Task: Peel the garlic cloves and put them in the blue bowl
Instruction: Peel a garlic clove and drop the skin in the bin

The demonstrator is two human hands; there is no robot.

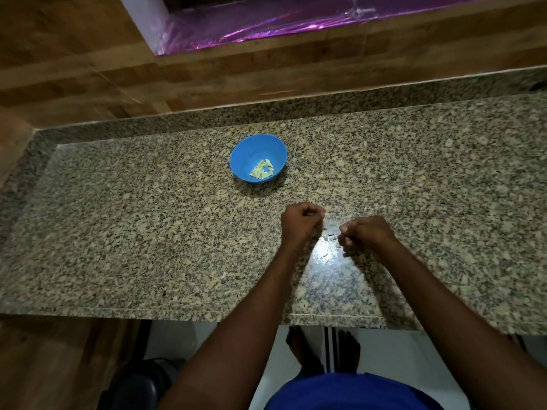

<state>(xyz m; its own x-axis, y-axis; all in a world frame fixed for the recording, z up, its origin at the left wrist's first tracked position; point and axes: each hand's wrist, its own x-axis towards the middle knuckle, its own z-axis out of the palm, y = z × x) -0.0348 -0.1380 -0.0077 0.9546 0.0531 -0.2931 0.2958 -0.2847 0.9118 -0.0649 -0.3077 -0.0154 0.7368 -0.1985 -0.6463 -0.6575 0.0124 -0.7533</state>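
Bowl sits on the table, peeled cloves inside, ahead and leftward of both hands. Left hand is nearer it; right hand likewise curled, whether either holds garlic I cannot tell.

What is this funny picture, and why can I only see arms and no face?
The camera sits on the person's head and looks down, so you see what they see: their own two arms reaching over a speckled stone counter. The left hand and the right hand are both curled up, close together; whether they hold anything is too small to tell. Between them lie tiny pale scraps, probably garlic skin. Farther back stands a blue bowl with peeled garlic cloves inside. At the bottom you can see their blue clothing and bare feet on the floor.
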